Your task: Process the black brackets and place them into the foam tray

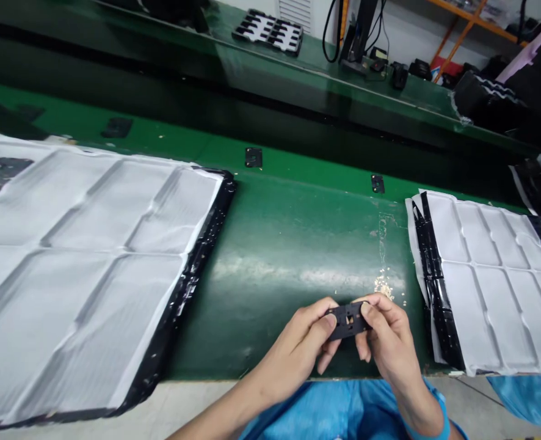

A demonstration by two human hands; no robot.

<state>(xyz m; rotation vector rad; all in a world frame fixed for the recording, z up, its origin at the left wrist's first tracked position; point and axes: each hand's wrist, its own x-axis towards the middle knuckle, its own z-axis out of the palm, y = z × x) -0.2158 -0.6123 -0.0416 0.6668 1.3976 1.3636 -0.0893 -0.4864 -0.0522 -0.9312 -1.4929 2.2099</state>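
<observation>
Two hands, the left hand (304,342) and right hand (387,336), pinch a small black plastic part (347,319) by its ends above the green bench (279,256); I reckon too much squeeze could snap it.

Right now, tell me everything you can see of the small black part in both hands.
The black part is a small flat rectangular plate, plastic by its look, with cut-outs near its middle. It is held level above the green belt, its left end pinched by the left hand, its right end by the right hand.
</observation>
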